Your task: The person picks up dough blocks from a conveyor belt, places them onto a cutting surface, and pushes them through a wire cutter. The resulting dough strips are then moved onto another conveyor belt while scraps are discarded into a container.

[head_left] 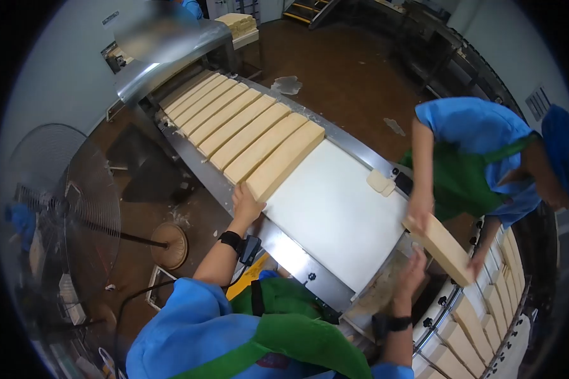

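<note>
My left hand (pixel 248 205), with a strap and small black device at its wrist, rests its spread fingers against the near end of a long pale-yellow block (pixel 287 161). That block is the closest in a row of similar blocks (pixel 234 123) lying crosswise on a white conveyor belt (pixel 335 202). My right hand (pixel 412 275) is raised off the belt's near right corner, fingers apart and nothing in them. Just beyond it, a co-worker's two hands (pixel 422 211) hold another long pale block (pixel 442 249) at its ends.
A curved conveyor (pixel 446 309) at the lower right carries several more blocks. Small pale pieces (pixel 380 183) lie at the belt's far edge. A metal machine hood (pixel 171 63) covers the belt's far end. A standing fan (pixel 63 205) is at left.
</note>
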`<state>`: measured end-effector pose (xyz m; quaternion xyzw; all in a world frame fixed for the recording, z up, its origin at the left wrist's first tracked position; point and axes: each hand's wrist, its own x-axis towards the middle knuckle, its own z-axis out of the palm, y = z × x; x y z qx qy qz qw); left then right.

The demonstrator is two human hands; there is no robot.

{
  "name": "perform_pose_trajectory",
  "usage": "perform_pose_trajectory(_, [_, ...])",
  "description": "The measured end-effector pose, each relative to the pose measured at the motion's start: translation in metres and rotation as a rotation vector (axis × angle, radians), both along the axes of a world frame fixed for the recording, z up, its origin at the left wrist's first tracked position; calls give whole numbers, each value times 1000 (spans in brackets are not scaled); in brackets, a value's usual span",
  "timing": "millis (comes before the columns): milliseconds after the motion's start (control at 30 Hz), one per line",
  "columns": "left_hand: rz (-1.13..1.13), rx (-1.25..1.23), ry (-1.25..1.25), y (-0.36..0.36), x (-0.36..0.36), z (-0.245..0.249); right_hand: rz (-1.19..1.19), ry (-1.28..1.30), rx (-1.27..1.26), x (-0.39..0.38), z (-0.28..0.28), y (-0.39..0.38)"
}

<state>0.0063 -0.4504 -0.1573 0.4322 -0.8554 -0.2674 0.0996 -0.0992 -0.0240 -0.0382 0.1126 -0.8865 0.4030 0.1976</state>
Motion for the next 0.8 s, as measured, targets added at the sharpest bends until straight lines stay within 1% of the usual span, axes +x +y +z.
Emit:
perform_pose_trajectory(33, [-23, -5, -40, -7, -7, -1, 17, 9, 28, -12, -5, -29])
perform_pose_trajectory(100, [-62, -6, -72, -16, -21, 0, 270, -211, 70, -35, -6, -76])
perform_pose_trajectory(133, [-90, -43, -147, -16, -25, 7, 380, -191, 147, -48, -15, -98])
perform_pose_trajectory(167, [-119, -82, -221, -16, -29, 12, 454, -136, 183, -64, -39, -115])
perform_pose_trajectory(200, [-134, -79, -215, -17, -32, 18, 468, -158, 151, -75, -57, -136])
perform_pose_trajectory(233, [-149, -90, -268, -16, -34, 23, 463, -113, 250, -88, -74, -156])
perform_pose_trajectory(267, [-162, -101, -320, -16, -35, 23, 440, -135, 329, -100, -91, -177])
perform_pose_trajectory(333, [-192, -131, -338, -19, -36, 18, 357, -301, 491, -116, -104, -224])
perform_pose_trajectory(367, [-212, -139, -350, -20, -36, 19, 328, -410, 570, -125, -102, -249])
perform_pose_trajectory(467, [-290, -181, -312, -26, -35, 3, 252, -443, 601, -152, -103, -323])
perform_pose_trajectory(533, [-291, -194, -367, -25, -35, 8, 234, -454, 596, -169, -100, -364])
perform_pose_trajectory(567, [-302, -188, -354, -25, -34, 10, 225, -470, 614, -175, -94, -383])
perform_pose_trajectory(633, [-323, -146, -368, -28, -34, 13, 214, -409, 507, -183, -95, -408])
perform_pose_trajectory(667, [-333, -105, -385, -29, -36, 14, 218, -440, 491, -186, -91, -419])
perform_pose_trajectory(733, [-379, -176, -349, -31, -33, 9, 172, -489, 486, -193, -104, -437])
perform_pose_trajectory(800, [-411, -231, -342, -33, -28, -10, 176, -566, 489, -190, -97, -437])
